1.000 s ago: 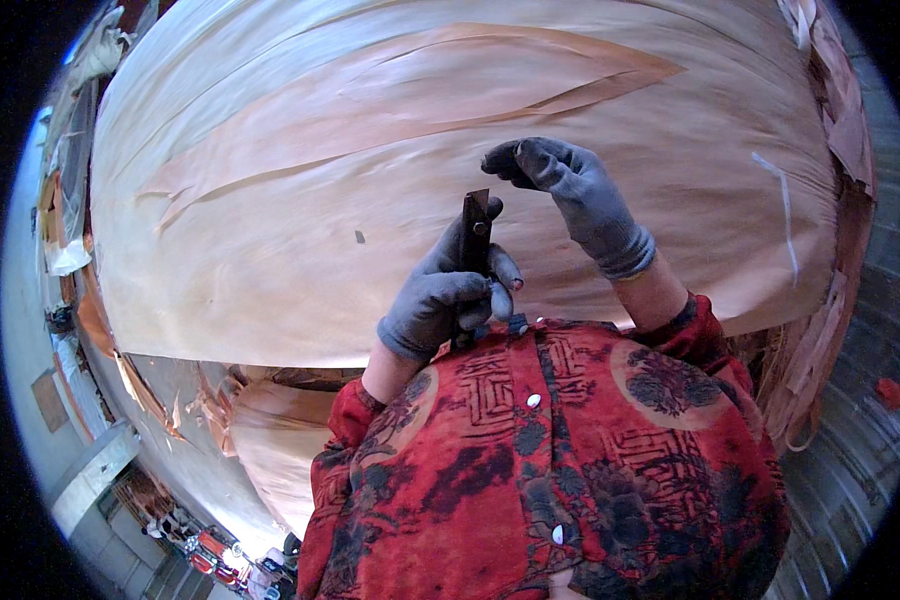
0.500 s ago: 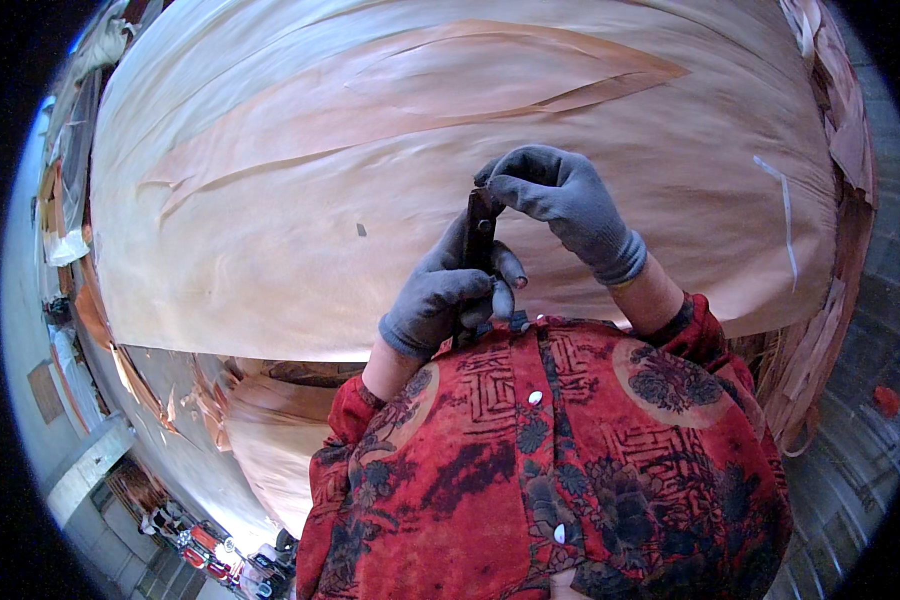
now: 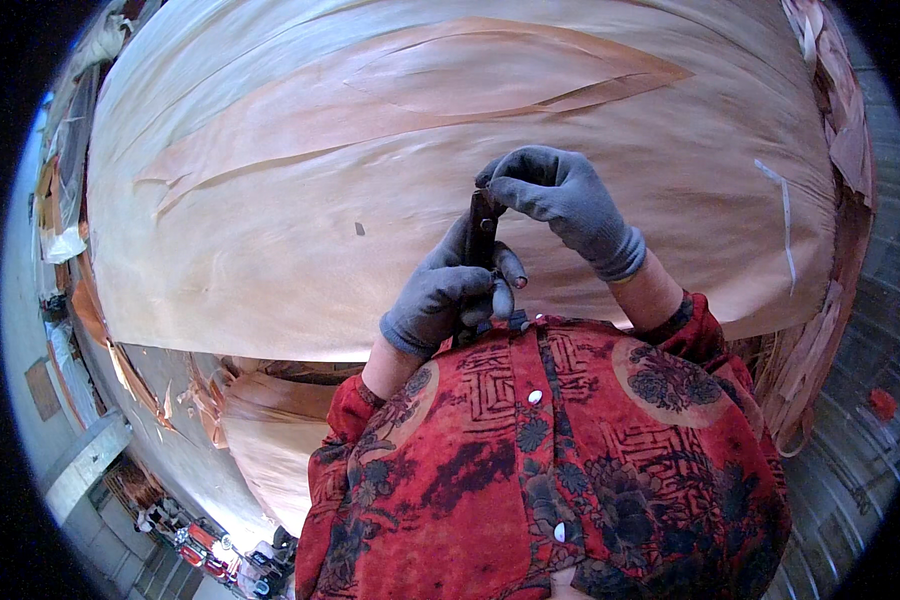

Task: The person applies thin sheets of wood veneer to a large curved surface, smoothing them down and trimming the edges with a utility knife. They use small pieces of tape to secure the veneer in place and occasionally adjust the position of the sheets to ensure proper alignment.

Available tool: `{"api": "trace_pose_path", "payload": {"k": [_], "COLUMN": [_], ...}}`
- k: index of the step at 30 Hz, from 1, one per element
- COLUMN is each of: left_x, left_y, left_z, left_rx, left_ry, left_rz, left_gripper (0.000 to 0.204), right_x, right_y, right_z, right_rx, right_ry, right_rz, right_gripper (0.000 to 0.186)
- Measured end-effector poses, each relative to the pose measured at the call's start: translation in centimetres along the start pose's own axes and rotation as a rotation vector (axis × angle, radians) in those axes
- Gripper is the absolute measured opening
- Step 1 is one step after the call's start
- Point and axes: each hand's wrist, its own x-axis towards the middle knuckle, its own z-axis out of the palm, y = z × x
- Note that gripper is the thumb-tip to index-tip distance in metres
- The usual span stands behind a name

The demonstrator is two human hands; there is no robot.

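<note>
My gloved left hand (image 3: 432,295) is wrapped round a long, flat, dark tool (image 3: 483,230), which has a round rivet near its upper end. Its kind is not clear from here. The tool points away from me, in front of my chest. At its far tip, my gloved right hand (image 3: 560,205) is closed in a pinch, thumb against fingers. Whatever those fingers pinch is too small to make out. Below both hands spreads a broad stack of pale wood veneer sheets (image 3: 270,270). A darker, reddish veneer piece (image 3: 270,140) with pointed ends lies on top.
A small grey chip (image 3: 360,229) lies on the veneer left of my hands. A thin white strip (image 3: 788,225) is at the right. Ragged veneer scraps (image 3: 840,130) hang along the right edge. Lower veneer sheets (image 3: 275,425) stick out at the near left. A red object (image 3: 881,404) sits on the floor.
Both hands and the dark tool stay almost in place. The surroundings shift very slightly in the picture.
</note>
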Motion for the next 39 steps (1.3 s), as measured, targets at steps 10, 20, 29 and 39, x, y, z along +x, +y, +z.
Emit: {"api": "trace_pose_path", "payload": {"k": [10, 20, 29, 39], "left_x": [0.5, 1.3, 1.0, 1.7], "left_y": [-0.2, -1.1, -1.8, -2.3], "left_z": [-0.3, -1.5, -2.5, -2.7], "left_rx": [0.096, 0.163, 0.275, 0.434], "left_ry": [0.214, 0.263, 0.322, 0.428], "left_rz": [0.001, 0.064, 0.067, 0.347], "left_gripper": [0.067, 0.067, 0.073, 0.075], "right_x": [-0.1, 0.6, 1.2, 1.7], "right_y": [-0.2, 0.6, 1.9, 2.4], "right_z": [0.7, 1.7, 2.7, 3.7], "right_rx": [-1.102, -1.496, -1.33, -1.081], "right_ry": [0.07, 0.091, 0.077, 0.16], "right_rz": [-0.816, -0.87, -0.654, -0.551], "right_gripper": [0.023, 0.018, 0.019, 0.024]}}
